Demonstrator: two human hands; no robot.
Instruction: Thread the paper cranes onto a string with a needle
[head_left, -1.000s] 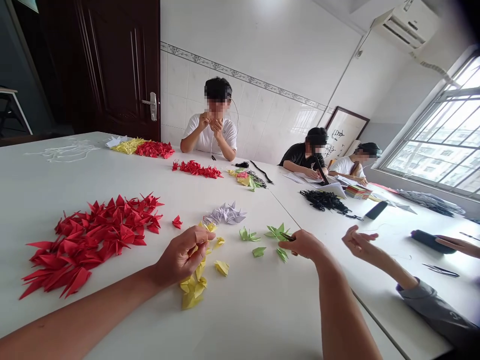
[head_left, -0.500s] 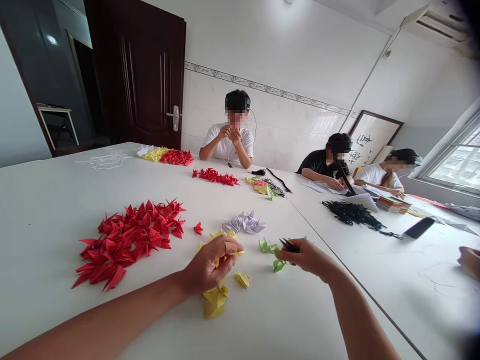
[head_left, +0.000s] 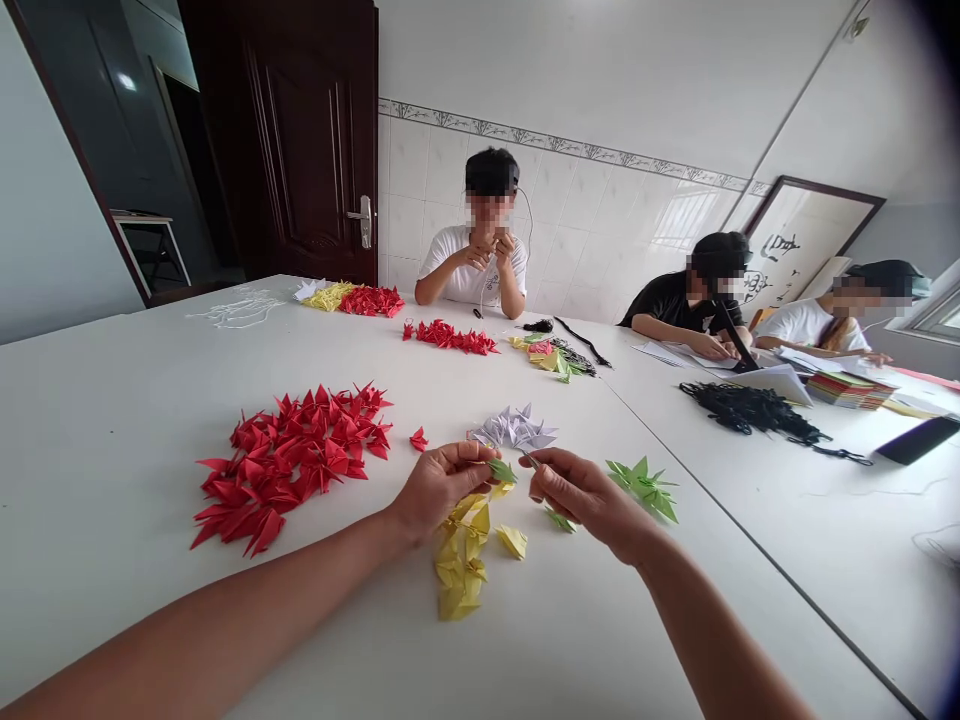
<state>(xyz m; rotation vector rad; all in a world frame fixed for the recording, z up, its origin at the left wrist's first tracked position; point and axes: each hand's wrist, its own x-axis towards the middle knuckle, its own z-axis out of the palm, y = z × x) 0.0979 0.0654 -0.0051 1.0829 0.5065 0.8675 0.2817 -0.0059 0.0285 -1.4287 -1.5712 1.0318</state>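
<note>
Head view: left hand (head_left: 442, 490), lower centre of the frame, pinches a green piece (head_left: 502, 470) between thumb and fingers; the part inside the grip is hidden. Right hand (head_left: 589, 495), just right of it, is closed around tweezers (head_left: 529, 460). Only the tips show, pointing toward the green piece; cannot tell whether they touch it or how far they are parted. Both forearms cut off at the bottom edge.

Below left hand: yellow pieces (head_left: 461, 570) in a rough column on the white surface (head_left: 570, 640), upper ones partly covered by the hand. Loose yellow piece (head_left: 512, 542) just right of them. Small green piece (head_left: 560, 520) under right hand, partly hidden. Green cluster (head_left: 645, 488) to the right; its pieces overlap, count unclear.

Behind the hands, a pale cluster (head_left: 514, 428), lower edge partly covered. Left of centre, large red heap (head_left: 292, 465), folds overlapping, with a lone red piece (head_left: 418, 438) at its right.

Farther back, centre: red row (head_left: 454, 338). Right: black cords (head_left: 750, 410), tangled, strands hard to separate. Black case (head_left: 919, 438) near the right edge. Seated person (head_left: 472, 265), upper centre, fingers raised; what they hold is too small to tell.
</note>
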